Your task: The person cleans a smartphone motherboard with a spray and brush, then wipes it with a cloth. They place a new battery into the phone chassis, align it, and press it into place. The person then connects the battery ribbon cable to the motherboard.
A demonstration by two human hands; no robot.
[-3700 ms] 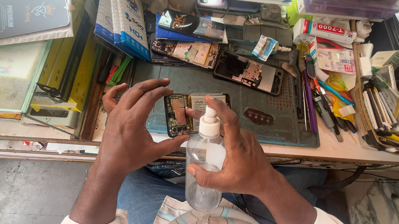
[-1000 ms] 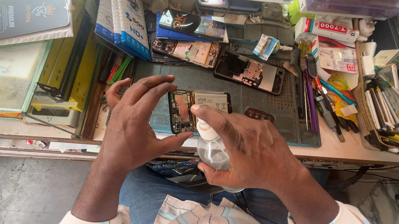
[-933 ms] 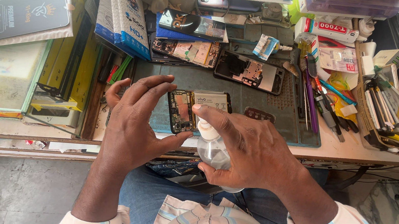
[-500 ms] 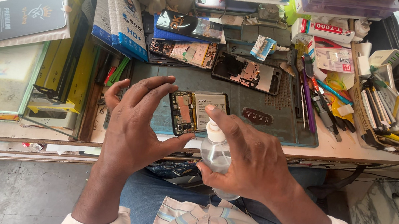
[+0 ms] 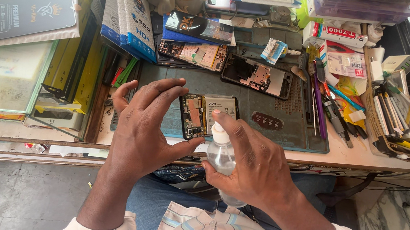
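Over the edge of a cluttered repair bench (image 5: 347,156), the left hand (image 5: 142,128) cradles an opened phone (image 5: 207,115) on spread fingers, exposed side facing up. The right hand (image 5: 256,164) wraps a small clear spray bottle (image 5: 220,156), forefinger on the white nozzle, aimed at the phone's dark circuitry and pale battery.

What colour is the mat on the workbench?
The mat is dark teal-green, seen in the head view.
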